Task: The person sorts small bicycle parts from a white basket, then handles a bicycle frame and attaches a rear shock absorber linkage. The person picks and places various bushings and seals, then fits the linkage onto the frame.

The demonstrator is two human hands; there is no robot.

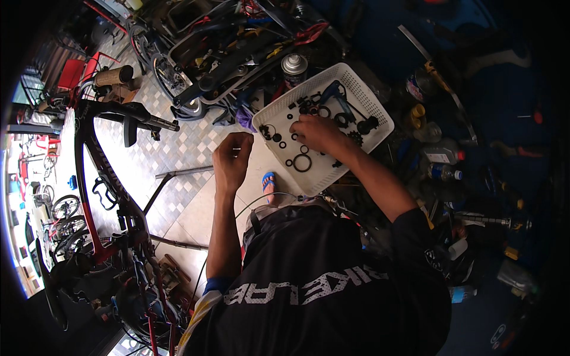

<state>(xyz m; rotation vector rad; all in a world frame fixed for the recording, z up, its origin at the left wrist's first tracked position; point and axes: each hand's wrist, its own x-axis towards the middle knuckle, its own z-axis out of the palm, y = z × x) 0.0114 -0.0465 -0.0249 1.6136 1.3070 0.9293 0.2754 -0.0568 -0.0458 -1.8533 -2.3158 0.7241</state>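
A white perforated plastic basket (369,145) holds several black rings, small bike parts and a dark blue-handled tool (333,90). Over its middle, my right hand (316,132) reaches down among the loose parts, fingers bent and drawn together; whatever is under the fingertips is hidden. Below it lie a large black ring (302,162) and smaller rings. My left hand (232,159) is raised just left of the basket, above the floor. Its fingers curl in to the thumb, and I cannot make out anything between them.
To the left stands a bike frame (89,160) with black and red tubes. A spray can (294,66) is behind the basket, beside a cluttered tray of parts and tools (219,77). Bottles (442,155) and tools lie at the right on a dark blue surface.
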